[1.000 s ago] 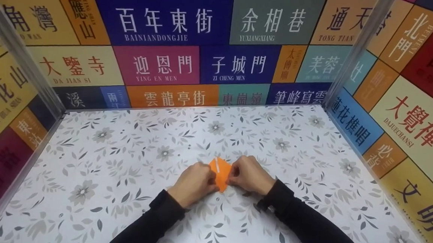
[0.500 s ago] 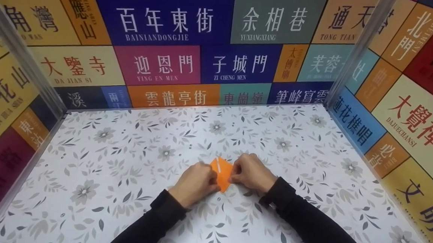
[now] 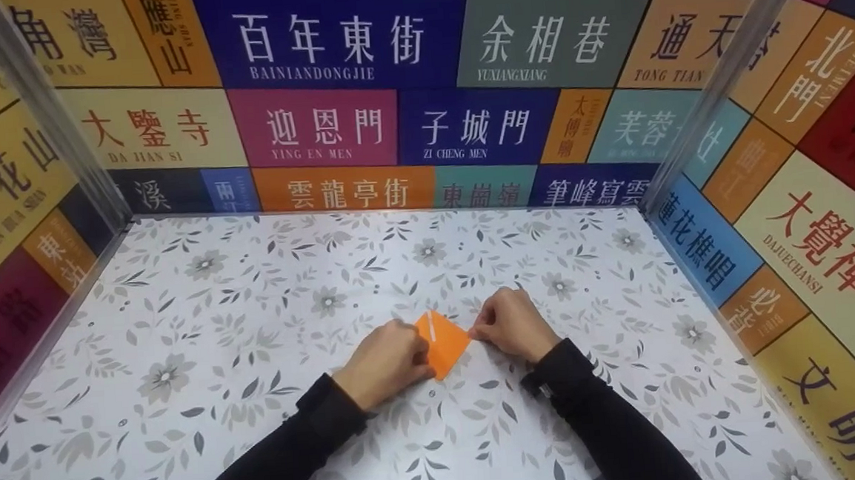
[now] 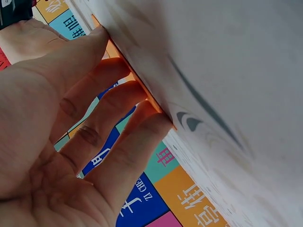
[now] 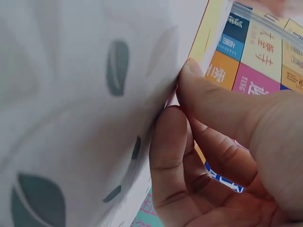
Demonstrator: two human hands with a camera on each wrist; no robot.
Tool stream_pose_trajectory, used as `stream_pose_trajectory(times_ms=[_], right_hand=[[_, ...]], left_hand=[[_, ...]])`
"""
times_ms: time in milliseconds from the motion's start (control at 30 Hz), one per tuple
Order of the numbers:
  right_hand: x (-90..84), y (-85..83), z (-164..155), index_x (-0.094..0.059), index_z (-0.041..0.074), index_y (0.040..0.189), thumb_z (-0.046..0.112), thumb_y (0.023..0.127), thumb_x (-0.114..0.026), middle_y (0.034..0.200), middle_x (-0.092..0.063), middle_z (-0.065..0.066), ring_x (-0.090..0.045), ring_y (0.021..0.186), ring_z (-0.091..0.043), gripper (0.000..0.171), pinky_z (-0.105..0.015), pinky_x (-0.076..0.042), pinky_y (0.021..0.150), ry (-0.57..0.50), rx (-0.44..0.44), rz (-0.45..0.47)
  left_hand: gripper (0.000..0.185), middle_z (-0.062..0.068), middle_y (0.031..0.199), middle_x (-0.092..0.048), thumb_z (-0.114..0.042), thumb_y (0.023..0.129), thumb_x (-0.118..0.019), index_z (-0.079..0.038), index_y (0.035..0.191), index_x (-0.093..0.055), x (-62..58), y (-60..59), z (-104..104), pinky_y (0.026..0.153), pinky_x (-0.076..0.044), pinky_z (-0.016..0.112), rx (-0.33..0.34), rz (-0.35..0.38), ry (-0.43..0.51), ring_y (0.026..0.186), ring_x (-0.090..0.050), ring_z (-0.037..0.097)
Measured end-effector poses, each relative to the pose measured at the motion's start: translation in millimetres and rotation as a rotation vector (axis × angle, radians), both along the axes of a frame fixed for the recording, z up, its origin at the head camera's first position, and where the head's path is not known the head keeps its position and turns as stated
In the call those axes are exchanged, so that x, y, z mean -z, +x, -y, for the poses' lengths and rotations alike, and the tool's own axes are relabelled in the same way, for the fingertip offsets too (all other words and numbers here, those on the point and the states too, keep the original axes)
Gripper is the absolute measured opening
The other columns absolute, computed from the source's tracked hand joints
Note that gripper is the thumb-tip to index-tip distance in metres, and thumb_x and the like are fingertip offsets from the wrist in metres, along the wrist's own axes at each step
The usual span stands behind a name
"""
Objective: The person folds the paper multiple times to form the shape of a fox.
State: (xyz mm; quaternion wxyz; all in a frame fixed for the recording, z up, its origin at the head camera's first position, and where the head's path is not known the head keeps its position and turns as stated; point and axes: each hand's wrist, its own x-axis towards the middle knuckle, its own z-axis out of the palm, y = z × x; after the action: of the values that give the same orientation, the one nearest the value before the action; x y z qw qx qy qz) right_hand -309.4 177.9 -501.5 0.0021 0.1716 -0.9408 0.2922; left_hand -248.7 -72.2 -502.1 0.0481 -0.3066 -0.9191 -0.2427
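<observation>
Looking down from the head view, the small folded orange paper square [image 3: 444, 343] lies flat on the floral-patterned bench [image 3: 203, 335], a little below the middle of the frame, turned like a diamond with a thin white strip showing near its 12 o'clock corner. The left hand [image 3: 383, 361] sits at the paper's 9 o'clock side, fingers laid on that edge and pinning it down; the right hand [image 3: 514, 325] sits at 3 o'clock, its fingertips meeting at the paper's right corner in what looks like a pinch. Both sleeves are black, and walls of coloured sign panels [image 3: 357, 66] close the bench in on three sides. In the left wrist view, the left hand [image 4: 71, 142] shows its fingers [image 4: 118, 101] held fairly straight and side by side, tips pressed onto the orange edge [image 4: 142, 90] against the bench. In the right wrist view, the right hand [image 5: 222, 156] has thumb and forefinger pressed together at the bench surface; the paper between them is barely visible, so the grip itself is a judgement. The risk from here: a pull at the right corner against the held left edge could tear the thin sheet or drag a crease askew, and if the left fingers ease, the whole piece could slide.
</observation>
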Motion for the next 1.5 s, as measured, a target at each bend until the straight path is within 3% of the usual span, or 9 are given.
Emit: stream_pose_trajectory(times_ms=[467,767,933,1333,1500], right_hand=[[-3.9,7.2,1,-0.076,0.018,0.071,0.021,0.077,-0.09,0.062,-0.065,0.012,-0.06,0.058,-0.013,0.015,-0.031,-0.049,0.059,-0.037,-0.001,0.018],[-15.4,26.8,18,-0.08,0.016,0.081,0.013,0.077,-0.087,0.072,-0.07,0.011,-0.064,0.066,-0.007,0.009,-0.028,-0.054,0.064,-0.061,-0.119,-0.02],[-12.2,37.3,29,-0.081,0.013,0.086,0.01,0.077,-0.087,0.077,-0.07,0.007,-0.064,0.068,-0.006,0.011,-0.025,-0.055,0.064,-0.052,-0.213,-0.03],[-0.1,46.3,37,-0.081,0.011,0.086,0.005,0.076,-0.085,0.081,-0.068,0.002,-0.062,0.073,-0.009,0.013,-0.027,-0.054,0.069,-0.027,-0.255,-0.143],[3.1,45.9,37,-0.082,0.012,0.084,0.004,0.075,-0.086,0.08,-0.068,0.001,-0.063,0.072,-0.011,0.013,-0.027,-0.054,0.068,-0.041,-0.26,-0.174]], left_hand=[[0.019,-0.011,0.068,-0.055,-0.03,0.079,-0.087,-0.02,0.071,-0.073,0.9,1.1,-1,0.054,-0.043,0.024,-0.011,-0.003,-0.003,0.059,-0.05,0.009],[0.024,-0.009,0.068,-0.055,-0.029,0.079,-0.087,-0.022,0.067,-0.068,1.3,0.6,0,0.052,-0.043,0.025,-0.009,-0.011,0.015,0.058,-0.051,0.009],[0.024,-0.009,0.069,-0.055,-0.027,0.077,-0.088,-0.021,0.066,-0.068,2.6,0.5,0,0.052,-0.042,0.024,0.005,-0.053,0.024,0.058,-0.05,0.008],[0.023,-0.009,0.068,-0.054,-0.026,0.078,-0.087,-0.019,0.066,-0.068,2.3,1.4,-2,0.053,-0.043,0.026,-0.001,-0.067,0.015,0.059,-0.05,0.011],[0.022,-0.009,0.068,-0.055,-0.026,0.077,-0.088,-0.019,0.067,-0.07,1.5,3.5,-2,0.055,-0.045,0.026,-0.041,-0.056,0.019,0.059,-0.052,0.01]])
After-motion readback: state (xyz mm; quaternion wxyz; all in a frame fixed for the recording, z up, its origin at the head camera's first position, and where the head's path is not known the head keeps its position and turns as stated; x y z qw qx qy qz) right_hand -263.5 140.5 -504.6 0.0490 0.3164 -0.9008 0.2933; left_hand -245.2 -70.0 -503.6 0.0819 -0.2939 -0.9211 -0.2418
